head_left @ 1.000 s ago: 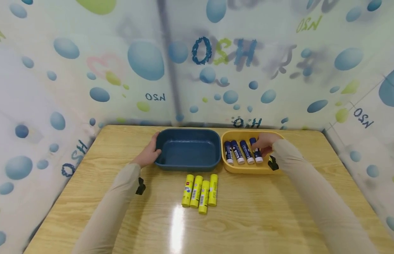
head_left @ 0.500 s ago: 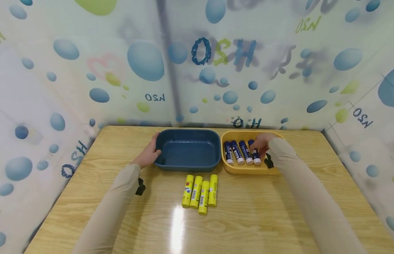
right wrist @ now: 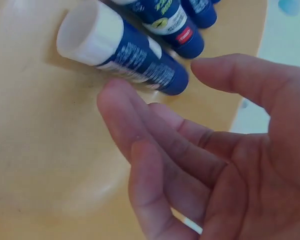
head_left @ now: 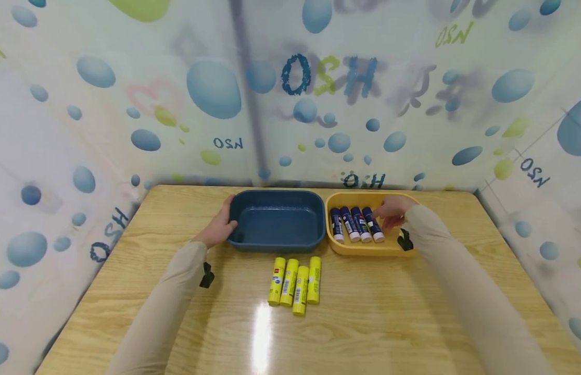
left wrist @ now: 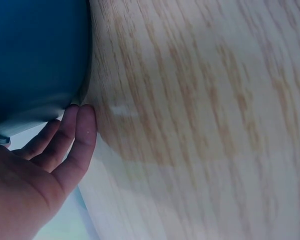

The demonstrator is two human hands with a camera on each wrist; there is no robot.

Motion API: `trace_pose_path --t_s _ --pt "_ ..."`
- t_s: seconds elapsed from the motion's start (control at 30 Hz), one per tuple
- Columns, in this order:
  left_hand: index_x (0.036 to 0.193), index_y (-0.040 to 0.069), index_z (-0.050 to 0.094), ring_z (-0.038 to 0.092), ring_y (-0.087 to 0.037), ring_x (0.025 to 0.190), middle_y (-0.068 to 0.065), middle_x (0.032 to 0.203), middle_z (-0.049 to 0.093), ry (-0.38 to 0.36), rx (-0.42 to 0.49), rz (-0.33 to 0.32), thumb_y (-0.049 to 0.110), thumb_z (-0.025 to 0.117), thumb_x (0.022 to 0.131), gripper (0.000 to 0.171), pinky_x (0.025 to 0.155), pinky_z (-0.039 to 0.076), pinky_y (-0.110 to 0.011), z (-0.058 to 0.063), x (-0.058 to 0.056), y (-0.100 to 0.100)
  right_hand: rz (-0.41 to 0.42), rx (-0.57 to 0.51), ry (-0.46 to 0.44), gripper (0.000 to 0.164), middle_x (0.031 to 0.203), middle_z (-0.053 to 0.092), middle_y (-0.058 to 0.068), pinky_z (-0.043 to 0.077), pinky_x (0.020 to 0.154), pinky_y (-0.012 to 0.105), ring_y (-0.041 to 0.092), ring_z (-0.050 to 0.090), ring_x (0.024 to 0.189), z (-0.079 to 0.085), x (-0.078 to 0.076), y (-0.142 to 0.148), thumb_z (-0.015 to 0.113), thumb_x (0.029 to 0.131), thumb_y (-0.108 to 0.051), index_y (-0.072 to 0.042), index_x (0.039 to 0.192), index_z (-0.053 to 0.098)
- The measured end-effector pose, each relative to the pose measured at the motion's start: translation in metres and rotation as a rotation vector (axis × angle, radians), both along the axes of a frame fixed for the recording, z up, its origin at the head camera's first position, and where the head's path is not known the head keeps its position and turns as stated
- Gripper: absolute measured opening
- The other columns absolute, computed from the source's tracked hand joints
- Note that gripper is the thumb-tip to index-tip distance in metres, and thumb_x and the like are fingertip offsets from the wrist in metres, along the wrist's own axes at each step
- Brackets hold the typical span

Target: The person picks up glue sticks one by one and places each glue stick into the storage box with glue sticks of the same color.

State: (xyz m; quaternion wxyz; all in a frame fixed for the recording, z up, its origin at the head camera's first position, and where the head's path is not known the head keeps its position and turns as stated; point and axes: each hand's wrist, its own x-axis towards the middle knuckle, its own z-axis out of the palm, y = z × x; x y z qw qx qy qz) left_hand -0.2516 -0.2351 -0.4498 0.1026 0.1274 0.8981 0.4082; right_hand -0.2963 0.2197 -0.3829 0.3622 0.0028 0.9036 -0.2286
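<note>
My left hand [head_left: 217, 227] holds the left end of a dark blue plastic tray [head_left: 277, 249]. In the left wrist view its fingers [left wrist: 82, 135] press against the tray's outer wall [left wrist: 37, 60]. Inside the yellow tray [head_left: 365, 251], several navy glue sticks with white ends lie side by side at the left. My right hand [head_left: 394, 212] is over that tray, just right of the rightmost glue stick [head_left: 373, 225]. In the right wrist view, thumb and fingers are spread and hold nothing, with fingertips [right wrist: 115, 95] close beside this glue stick [right wrist: 135, 55].
Several yellow glue sticks [head_left: 300, 290] lie together on the wooden table [head_left: 365, 323] in front of the blue tray. The two trays stand side by side near the table's back edge. A patterned curtain [head_left: 290, 151] hangs behind and at both sides.
The two rightmost navy glue sticks have shifted left toward the others. My right hand moved left with the last one, then let go and drew back right. My left hand has stayed put.
</note>
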Motion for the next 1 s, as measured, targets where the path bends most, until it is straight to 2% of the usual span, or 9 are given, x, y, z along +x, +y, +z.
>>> trace_pose_path --t_s 0.2,0.5,0.67,0.87,1.0 --pt "0.152 0.000 -0.008 0.005 -0.045 0.141 -0.029 0.156 -0.006 -0.007 0.000 0.002 -0.004 0.037 0.096 0.072 0.110 0.012 -0.057 -0.001 -0.001 -0.001 0.130 0.024 0.072 0.047 0.076 0.066 0.009 0.045 0.055 0.023 0.013 0.061 0.060 0.010 0.016 0.001 0.051 0.100 -0.025 0.015 0.125 0.049" --pt "0.152 0.000 -0.008 0.004 -0.046 0.141 -0.030 0.155 -0.006 -0.006 -0.002 0.001 -0.004 0.036 0.097 0.071 0.109 0.013 -0.058 0.000 0.000 0.000 0.298 0.069 0.220 0.028 0.075 0.066 0.005 0.047 0.064 0.031 0.017 0.059 0.067 0.026 0.052 -0.014 0.056 0.097 -0.026 0.002 0.097 0.062" --pt "0.152 0.001 -0.008 0.001 -0.044 0.142 -0.028 0.156 -0.009 -0.014 0.020 0.003 -0.004 0.036 0.097 0.071 0.109 0.012 -0.058 0.000 0.001 0.001 0.332 0.071 0.281 0.023 0.075 0.064 0.003 0.045 0.064 0.033 0.017 0.058 0.067 0.029 0.072 -0.026 0.059 0.095 -0.028 -0.006 0.090 0.061" --pt "0.153 0.003 -0.007 0.002 -0.044 0.141 -0.028 0.156 -0.008 -0.005 0.028 0.009 -0.005 0.037 0.096 0.072 0.109 0.013 -0.059 -0.001 0.000 0.000 0.396 0.045 0.419 0.022 0.070 0.057 -0.002 0.039 0.059 0.031 0.015 0.049 0.062 0.029 0.090 -0.035 0.060 0.093 -0.031 -0.010 0.088 0.061" --pt "0.153 0.002 -0.007 0.002 -0.045 0.141 -0.028 0.156 -0.008 -0.006 0.031 0.005 -0.005 0.038 0.096 0.073 0.109 0.013 -0.059 -0.001 -0.001 0.001 0.389 0.005 0.439 0.021 0.070 0.056 -0.002 0.039 0.057 0.030 0.015 0.049 0.061 0.030 0.100 -0.042 0.061 0.093 -0.031 -0.011 0.087 0.060"
